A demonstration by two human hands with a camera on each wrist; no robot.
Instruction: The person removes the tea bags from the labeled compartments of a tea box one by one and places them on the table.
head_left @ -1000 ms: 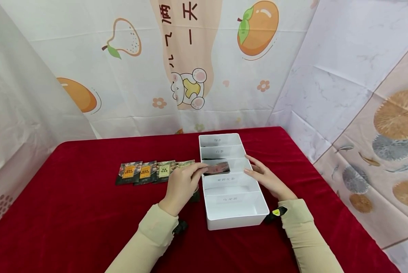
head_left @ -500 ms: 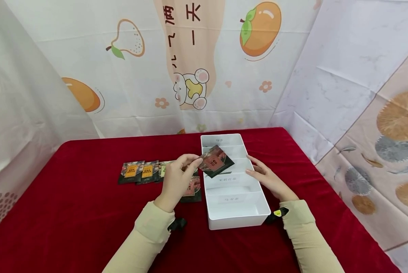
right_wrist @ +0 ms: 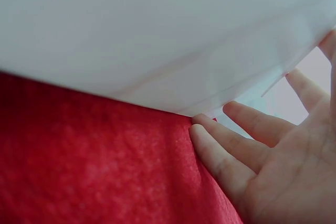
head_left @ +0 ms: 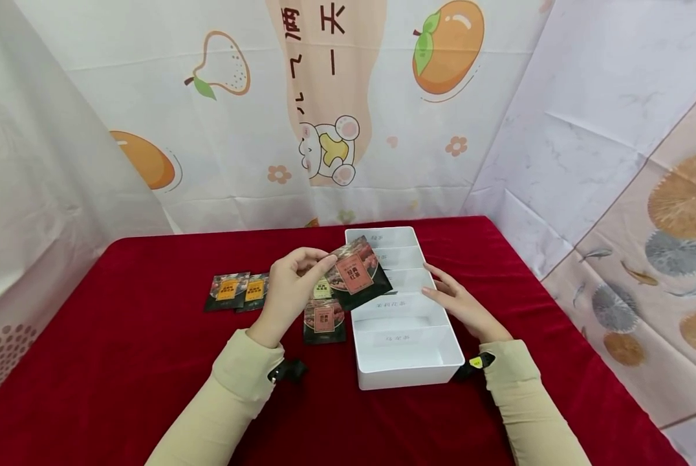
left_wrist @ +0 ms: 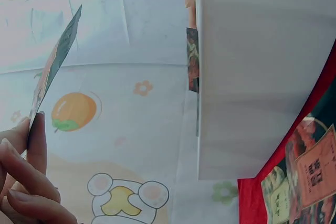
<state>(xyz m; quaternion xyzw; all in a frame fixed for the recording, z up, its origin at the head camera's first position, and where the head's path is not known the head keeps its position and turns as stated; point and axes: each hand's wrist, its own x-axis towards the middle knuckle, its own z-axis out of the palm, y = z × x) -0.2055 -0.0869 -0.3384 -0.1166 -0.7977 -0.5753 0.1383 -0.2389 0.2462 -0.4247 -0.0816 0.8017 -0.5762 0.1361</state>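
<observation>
My left hand (head_left: 292,285) pinches a dark tea sachet (head_left: 356,275) with a red label by its left corner, between thumb and fingers. The sachet is tilted, label facing the head camera, and overlaps the left side of the white divided box (head_left: 409,377). In the left wrist view the tea sachet (left_wrist: 55,64) appears nearly edge-on. My right hand (head_left: 464,310) rests its spread, relaxed fingers along the box's right side; the right wrist view has the fingertips (right_wrist: 231,107) right at the box wall (right_wrist: 131,30).
Left of the box lie another red-label sachet (head_left: 325,321), a pale-green-label sachet (head_left: 321,290) and two orange-label sachets (head_left: 228,290), (head_left: 255,291). The box's dividers carry printed labels. Red cloth (head_left: 121,362) covers the table, and a printed curtain (head_left: 231,162) hangs behind.
My left hand has drawn the red-label tea sachet up and left from the box's middle compartment and turned its label toward the head camera. My right hand stays at the box.
</observation>
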